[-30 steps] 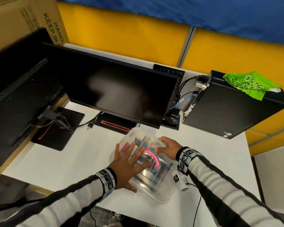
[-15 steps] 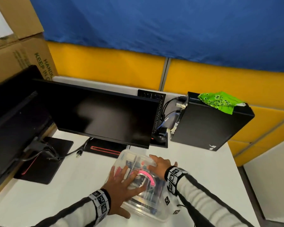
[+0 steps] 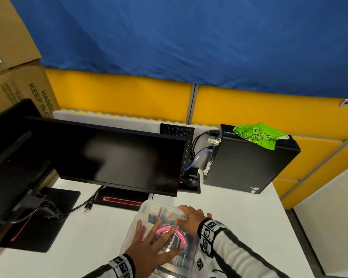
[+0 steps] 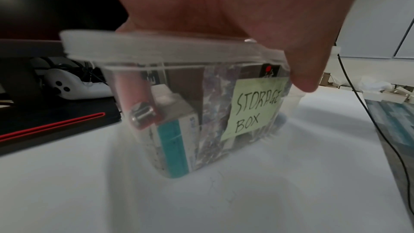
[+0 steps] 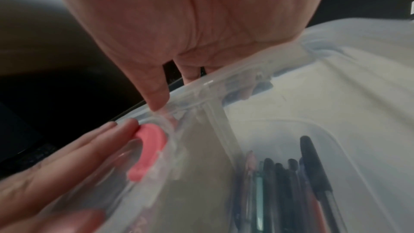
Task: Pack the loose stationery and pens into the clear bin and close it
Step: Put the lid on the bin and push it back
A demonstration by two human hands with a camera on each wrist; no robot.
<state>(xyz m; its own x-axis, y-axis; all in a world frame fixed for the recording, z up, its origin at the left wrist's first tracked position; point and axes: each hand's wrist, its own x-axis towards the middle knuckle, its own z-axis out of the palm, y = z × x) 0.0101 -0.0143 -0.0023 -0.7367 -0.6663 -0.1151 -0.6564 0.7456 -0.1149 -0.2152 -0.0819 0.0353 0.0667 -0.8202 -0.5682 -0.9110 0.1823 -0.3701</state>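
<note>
A clear bin (image 3: 149, 233), already filled, is pinned to the white desk (image 3: 239, 217) beneath two hands so its lid (image 4: 156, 49) can be seated. The left hand (image 3: 151, 247) is laid flat, fingers spread wide, over the lid and its pink handle (image 3: 177, 234). Just beside it, the right hand (image 3: 191, 217) is curled over the lid's far rim, apparently to snap it shut. Pens (image 5: 291, 183) are seen inside, under that hand.

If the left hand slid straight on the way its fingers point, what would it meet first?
Probably the pink handle on the lid: the left hand lies flat there, fingertips already touching it. Depth beyond is unclear.
</note>
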